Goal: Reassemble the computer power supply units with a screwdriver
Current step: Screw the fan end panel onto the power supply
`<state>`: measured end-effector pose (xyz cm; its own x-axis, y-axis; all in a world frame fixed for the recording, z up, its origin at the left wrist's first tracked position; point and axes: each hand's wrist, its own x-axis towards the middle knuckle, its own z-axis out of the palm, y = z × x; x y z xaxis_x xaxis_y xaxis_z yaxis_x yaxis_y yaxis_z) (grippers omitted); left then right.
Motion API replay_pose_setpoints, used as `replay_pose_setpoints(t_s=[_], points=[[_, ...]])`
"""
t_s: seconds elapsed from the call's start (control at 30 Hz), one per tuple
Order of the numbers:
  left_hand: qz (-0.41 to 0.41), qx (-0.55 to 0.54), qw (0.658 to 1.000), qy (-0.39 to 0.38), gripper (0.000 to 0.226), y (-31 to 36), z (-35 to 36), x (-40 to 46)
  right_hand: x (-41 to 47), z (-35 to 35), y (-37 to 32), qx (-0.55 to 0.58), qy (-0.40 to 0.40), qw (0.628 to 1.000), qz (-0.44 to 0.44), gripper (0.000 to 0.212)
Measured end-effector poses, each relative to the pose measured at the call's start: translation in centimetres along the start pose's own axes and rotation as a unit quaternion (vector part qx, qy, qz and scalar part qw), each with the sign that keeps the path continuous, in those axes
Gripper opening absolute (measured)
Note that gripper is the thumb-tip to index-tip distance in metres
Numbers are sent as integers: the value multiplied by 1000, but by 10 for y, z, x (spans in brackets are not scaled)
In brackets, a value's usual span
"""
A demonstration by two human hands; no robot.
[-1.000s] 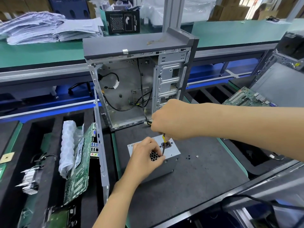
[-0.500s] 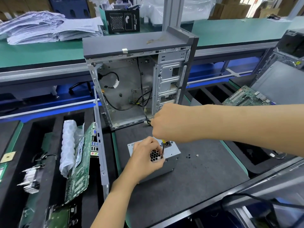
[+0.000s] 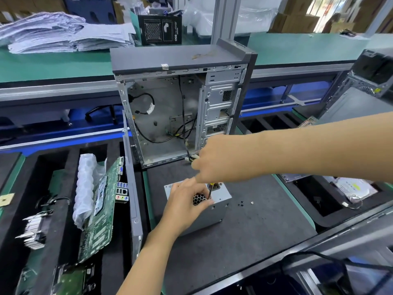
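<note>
A grey power supply unit (image 3: pixel 214 206) stands on the dark mat of the counter (image 3: pixel 244 237), just in front of an open computer case (image 3: pixel 180 107) whose side panel is off, with loose black cables inside. The left hand (image 3: pixel 187 204) rests on top of the unit, fingers curled over its honeycomb fan grille and gripping the housing. The right hand (image 3: pixel 214 158) reaches in from the right above the unit and is closed around the handle of a screwdriver (image 3: pixel 210 190), whose dark shaft points down at the unit's top face beside the left fingertips. A few small screws (image 3: pixel 241 203) lie on the mat just right of the unit. To the left, a green motherboard (image 3: pixel 100 211) leans in a black foam tray beside a piece of bubble wrap (image 3: pixel 85 184).
</note>
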<state>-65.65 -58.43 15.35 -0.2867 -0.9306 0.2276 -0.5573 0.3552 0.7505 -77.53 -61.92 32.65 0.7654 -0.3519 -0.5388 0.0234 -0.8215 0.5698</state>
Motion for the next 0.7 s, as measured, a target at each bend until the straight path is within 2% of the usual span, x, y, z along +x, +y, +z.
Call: replay_pose_setpoints(t_s=[0.07, 0.13, 0.2, 0.23, 0.27, 0.3, 0.37, 0.4, 0.43, 0.47, 0.5, 0.53, 0.57, 0.6, 0.63, 0.67, 0.7], points=[[-3, 13, 1000, -14, 21, -1, -1, 0, -5, 0, -4, -98, 44, 993, -59, 14], [-18, 36, 999, -27, 41, -2, 0, 0, -2, -4, -5, -92, 36, 993, -62, 20], [-24, 39, 999, -15, 46, -1, 1, 0, 10, -6, -3, 22, -5, 1000, 18, 31], [-22, 36, 999, -5, 45, 0, 2, -1, 17, -7, 0, 133, -57, 986, 80, 32], [-14, 28, 999, 9, 42, 0, 3, -2, 23, -6, 6, 256, -126, 948, 141, 30], [-1, 13, 1000, 24, 37, 1, 4, -3, 28, -3, 12, 375, -201, 884, 191, 29], [24, -15, 998, 53, 24, 3, 4, -4, 31, 3, 23, 546, -322, 729, 259, 26], [33, -19, 997, 62, 20, 4, 5, -3, 31, 6, 26, 588, -346, 680, 268, 25], [35, -19, 997, 65, 19, 4, 6, -3, 30, 7, 27, 599, -346, 674, 258, 27], [32, -23, 997, 65, 18, 3, 6, -3, 27, 6, 25, 568, -329, 719, 228, 30], [24, -33, 997, 65, 16, 3, 7, -4, 23, 6, 21, 481, -294, 806, 179, 33], [14, -47, 997, 65, 15, 2, 7, -4, 17, 4, 17, 343, -246, 900, 113, 33], [2, -58, 996, 61, 13, 0, 6, -5, 11, 2, 12, 180, -175, 967, 43, 30], [-6, -66, 996, 54, 11, -1, 6, -5, 5, 2, 7, 28, -97, 995, -24, 21], [-9, -70, 997, 45, 9, -3, 5, -5, -2, 1, 2, -80, -31, 993, -78, 10], [-9, -74, 997, 36, 7, -4, 4, -6, -6, 0, -2, -139, 10, 985, -105, 5], [-11, -82, 996, 31, 5, -4, 2, -6, -8, -2, -4, -151, 27, 982, -107, 13]])
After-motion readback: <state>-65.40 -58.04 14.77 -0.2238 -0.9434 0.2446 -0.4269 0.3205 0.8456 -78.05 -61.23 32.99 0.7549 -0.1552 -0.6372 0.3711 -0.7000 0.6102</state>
